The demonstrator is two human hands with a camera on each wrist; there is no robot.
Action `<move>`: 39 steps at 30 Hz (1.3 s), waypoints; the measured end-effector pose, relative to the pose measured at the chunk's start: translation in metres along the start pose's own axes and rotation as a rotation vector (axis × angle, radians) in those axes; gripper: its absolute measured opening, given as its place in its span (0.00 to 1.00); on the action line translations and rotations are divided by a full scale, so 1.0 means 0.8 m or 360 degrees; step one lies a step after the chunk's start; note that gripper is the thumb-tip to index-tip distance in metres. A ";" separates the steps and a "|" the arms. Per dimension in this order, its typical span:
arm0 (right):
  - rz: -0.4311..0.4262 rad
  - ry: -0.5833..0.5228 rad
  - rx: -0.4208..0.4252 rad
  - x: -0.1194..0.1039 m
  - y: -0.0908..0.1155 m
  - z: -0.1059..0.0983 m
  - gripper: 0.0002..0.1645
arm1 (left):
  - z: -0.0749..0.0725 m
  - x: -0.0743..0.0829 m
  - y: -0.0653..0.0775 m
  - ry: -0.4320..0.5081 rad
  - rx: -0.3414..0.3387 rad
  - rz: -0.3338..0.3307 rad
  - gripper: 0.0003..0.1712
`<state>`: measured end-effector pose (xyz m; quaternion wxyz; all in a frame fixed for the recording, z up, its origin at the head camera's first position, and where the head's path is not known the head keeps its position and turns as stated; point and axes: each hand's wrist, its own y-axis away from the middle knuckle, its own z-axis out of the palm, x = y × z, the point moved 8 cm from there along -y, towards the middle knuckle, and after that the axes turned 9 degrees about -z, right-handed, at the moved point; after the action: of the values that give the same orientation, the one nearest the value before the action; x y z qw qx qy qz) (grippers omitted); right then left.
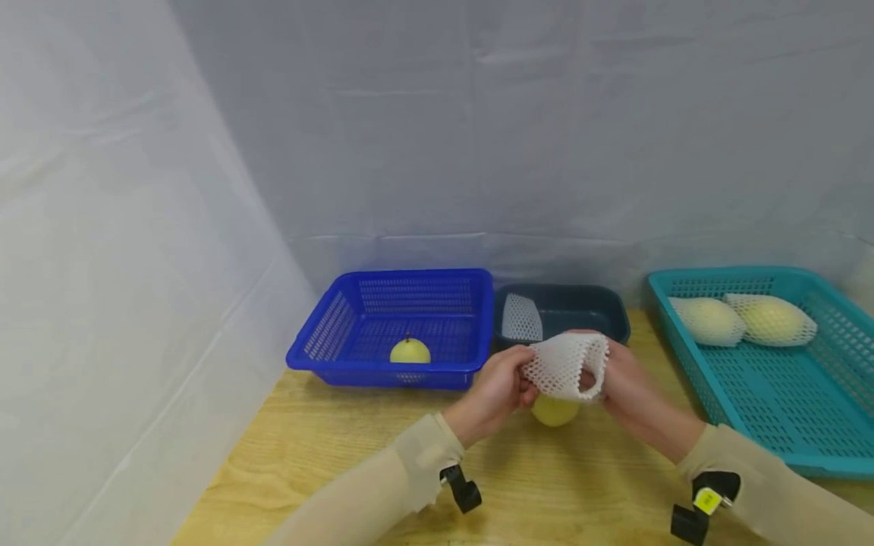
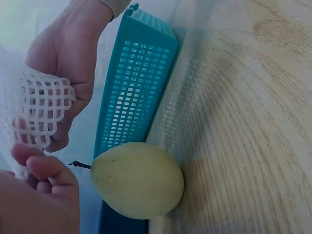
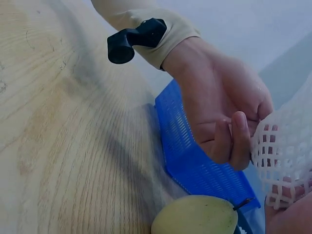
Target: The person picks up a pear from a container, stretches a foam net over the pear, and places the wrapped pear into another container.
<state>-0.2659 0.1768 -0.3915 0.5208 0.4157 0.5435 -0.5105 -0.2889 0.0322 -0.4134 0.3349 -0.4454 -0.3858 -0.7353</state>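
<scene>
A white foam net sleeve [image 1: 561, 365] is stretched between both hands, its mesh mouth turned toward the right. My left hand [image 1: 497, 391] pinches the left end between thumb and fingers, as the right wrist view also shows. On the other side my right hand [image 1: 624, 383] holds the sleeve near its mouth; in the left wrist view some fingertips show through the mesh. Below the sleeve a pale yellow pear [image 2: 139, 180] rests on the wooden table, stem pointing away. The hands and sleeve hide its upper part in the head view.
A blue basket [image 1: 403, 375] with one pear [image 1: 410, 351] stands at left. Behind the hands, a dark tray [image 1: 580, 292] contains another foam net [image 1: 522, 317]. At right, a teal basket [image 1: 812, 461] has two net-wrapped pears [image 1: 774, 320]. Plastic sheeting [image 1: 532, 136] hangs behind.
</scene>
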 end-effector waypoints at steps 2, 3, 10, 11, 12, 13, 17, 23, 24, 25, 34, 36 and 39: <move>0.0040 0.0097 0.0062 0.004 -0.005 -0.003 0.19 | -0.007 -0.003 -0.002 -0.0010 0.0095 -0.0007 0.08; 0.0066 0.0137 0.0091 0.006 -0.007 -0.004 0.20 | -0.011 -0.005 -0.003 -0.0025 0.0145 -0.0022 0.08; 0.0165 0.0318 0.0217 0.025 -0.017 -0.013 0.24 | -0.028 -0.019 -0.009 -0.0281 0.0424 -0.0106 0.07; 0.0166 0.0348 0.0225 0.028 -0.018 -0.014 0.23 | -0.029 -0.020 -0.010 -0.0319 0.0443 -0.0110 0.06; 0.0170 0.0369 0.0230 0.032 -0.018 -0.015 0.23 | -0.029 -0.021 -0.011 -0.0348 0.0453 -0.0115 0.06; 0.0176 0.0400 0.0232 0.035 -0.018 -0.016 0.22 | -0.030 -0.022 -0.011 -0.0376 0.0459 -0.0116 0.06; 0.0198 0.0481 0.0205 0.049 -0.019 -0.019 0.22 | -0.035 -0.026 -0.015 -0.0481 0.0473 -0.0122 0.07; 0.0161 0.0634 0.0175 0.059 -0.019 -0.022 0.22 | -0.039 -0.035 -0.020 -0.0635 0.0454 -0.0171 0.10; 0.0156 0.0660 0.0173 0.061 -0.020 -0.022 0.22 | -0.039 -0.035 -0.021 -0.0652 0.0448 -0.0177 0.10; 0.0154 0.0679 0.0170 0.062 -0.020 -0.022 0.22 | -0.040 -0.036 -0.021 -0.0668 0.0444 -0.0187 0.10; 0.0144 0.0794 0.0203 0.073 -0.022 -0.024 0.19 | -0.045 -0.043 -0.023 -0.0888 0.0441 -0.0252 0.12; 0.0147 0.0798 0.0214 0.076 -0.022 -0.025 0.18 | -0.048 -0.047 -0.025 -0.0935 0.0445 -0.0282 0.12; 0.0152 0.0780 0.0225 0.081 -0.022 -0.027 0.18 | -0.050 -0.051 -0.027 -0.1033 0.0427 -0.0301 0.14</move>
<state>-0.2933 0.1904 -0.4547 0.3666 0.5876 0.5963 -0.4061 -0.3077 0.0139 -0.4691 0.1809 -0.5699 -0.6046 -0.5262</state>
